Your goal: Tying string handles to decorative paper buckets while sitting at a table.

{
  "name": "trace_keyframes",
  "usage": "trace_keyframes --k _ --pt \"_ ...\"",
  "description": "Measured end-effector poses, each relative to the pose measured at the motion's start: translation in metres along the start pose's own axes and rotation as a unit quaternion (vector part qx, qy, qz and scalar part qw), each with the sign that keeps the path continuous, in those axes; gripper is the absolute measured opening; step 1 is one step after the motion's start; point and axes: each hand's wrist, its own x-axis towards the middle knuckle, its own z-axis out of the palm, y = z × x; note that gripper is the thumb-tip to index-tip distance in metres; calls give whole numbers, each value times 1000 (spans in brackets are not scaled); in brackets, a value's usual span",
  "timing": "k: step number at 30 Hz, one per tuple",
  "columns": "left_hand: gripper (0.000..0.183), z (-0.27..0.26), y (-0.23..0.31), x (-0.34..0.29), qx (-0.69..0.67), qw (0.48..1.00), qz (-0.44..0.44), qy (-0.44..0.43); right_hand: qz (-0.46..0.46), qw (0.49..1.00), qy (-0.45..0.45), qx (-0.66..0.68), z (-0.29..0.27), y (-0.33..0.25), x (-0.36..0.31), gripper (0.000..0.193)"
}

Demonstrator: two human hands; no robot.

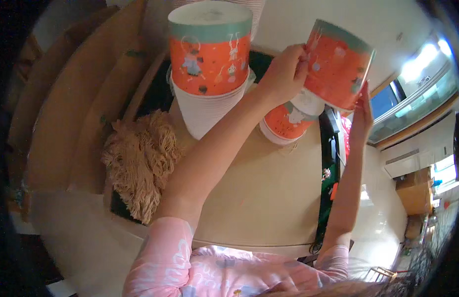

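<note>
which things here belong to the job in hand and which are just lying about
Job in hand:
- orange-and-green tub, held by the left hand, with the right hand against it
- tall tub stack
- lower tub

Seemingly lying about:
- tan string bundle
- small orange object

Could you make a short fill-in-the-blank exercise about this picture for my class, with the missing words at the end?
1. The left hand and right hand hold an orange tub with a ____ band.
2. The bundle of tan strings lies beside the person's ____ forearm.
3. The rims stacked beneath the top tub are ____.
4. The person's shirt is mainly ____.

Missing words: green; left; white; pink.
</note>
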Motion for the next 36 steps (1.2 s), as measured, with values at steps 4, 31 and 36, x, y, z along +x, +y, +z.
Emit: trace_keyframes --k 4,31,36 --pt "14 27 -51 -22 -39 999 -33 4 126 992 -20 17 5 65 -22 50" --pt "49 -24 -24 -289 232 923 -165 -260 154 968 -186 -64 60 -42 -304 47" --pt "48 -36 13 -327 192 934 -176 -244 90 937 -324 -92 55 -89 -337 69"
